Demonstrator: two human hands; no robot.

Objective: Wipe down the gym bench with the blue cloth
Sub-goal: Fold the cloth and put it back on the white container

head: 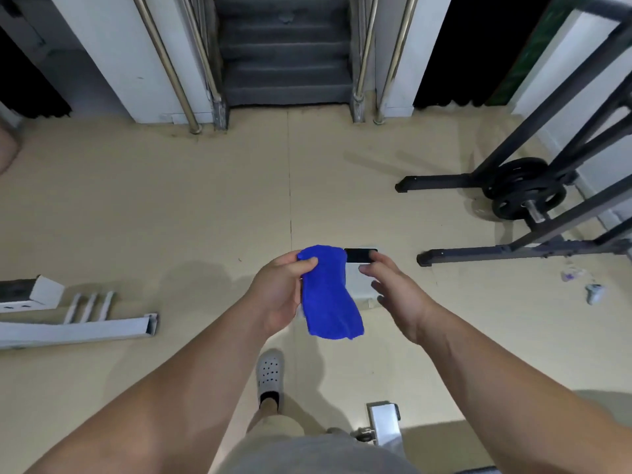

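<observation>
A bright blue cloth [330, 295] hangs in front of me at the frame's centre, pinched at its top edge by my left hand [280, 292]. To its right, my right hand [393, 289] has spread fingers and holds nothing, its fingertips near a white block with a black end [359, 265] behind the cloth; I cannot tell what this block is or whether it is touched. At the bottom, beside my leg, a white and black metal part [383, 420] shows, possibly the bench's end. The bench pad itself is not visible.
A black rack with weight plates [526, 193] stands at right, its feet [424, 260] reaching toward the middle. White metal frame pieces [78, 323] lie on the beige floor at left. Stairs with steel handrails [285, 56] rise ahead. My foot in a white clog [270, 374] stands below the cloth.
</observation>
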